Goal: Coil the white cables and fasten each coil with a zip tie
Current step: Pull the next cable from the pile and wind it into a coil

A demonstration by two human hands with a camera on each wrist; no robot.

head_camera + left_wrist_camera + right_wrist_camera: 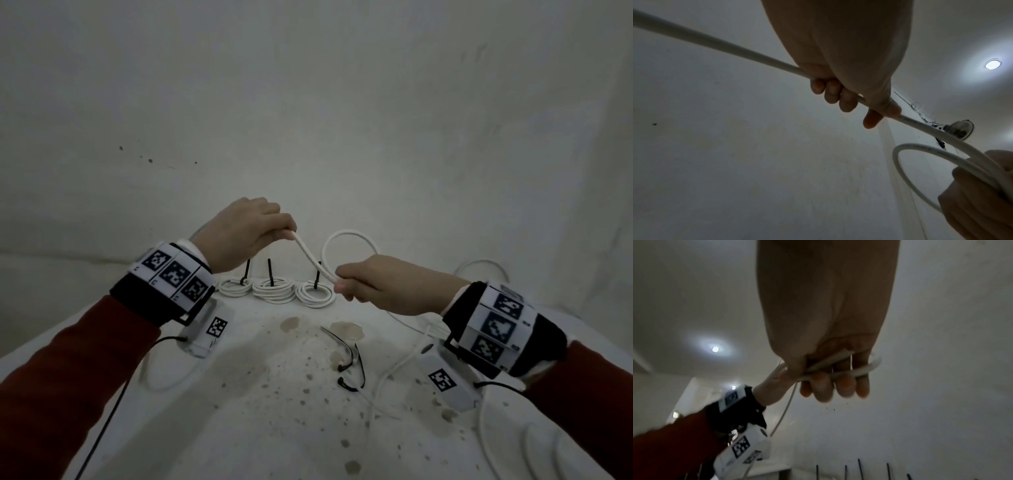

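Both hands hold one white cable [310, 258] above the table. My left hand [274, 233] grips it with curled fingers [846, 99], and the cable runs down to the right into my right hand [346, 284]. The right hand pinches the base of a single loop [349, 245] that stands up behind it; its fingers [834, 384] curl round the cable [869, 368]. Three finished coils [274, 290] lie in a row at the table's back, each with a black zip tie [270, 272] sticking up. The cable's tail is hidden under my left wrist.
Loose black zip ties [346, 349] lie on the stained white table [257, 411] in front of my hands. More loose white cable [404, 363] trails across the right side and over the right edge. A bare wall [308, 120] stands close behind.
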